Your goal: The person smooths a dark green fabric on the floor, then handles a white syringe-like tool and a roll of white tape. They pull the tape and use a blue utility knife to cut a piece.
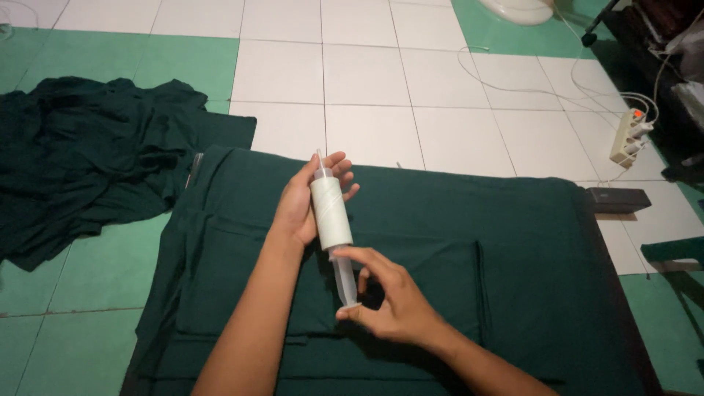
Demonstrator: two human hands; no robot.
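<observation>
Left hand (297, 209) closes its grip on a white thread spool (331, 213); right hand (392, 301) pinches its clear plastic core's lower end above green cloth (513, 242).

**Both bare forearms meet at the centre of the frame**

The left forearm rises from the bottom edge, left of centre, to the left hand (304, 202), which sits just above mid-frame with its palm turned right, fingers curled and thumb raised in a loose grasp. The right forearm enters from the lower right and slants up-left. The right hand (389, 301) lies below the left, back of the hand up, thumb and forefinger pinched together at its left side.
</observation>
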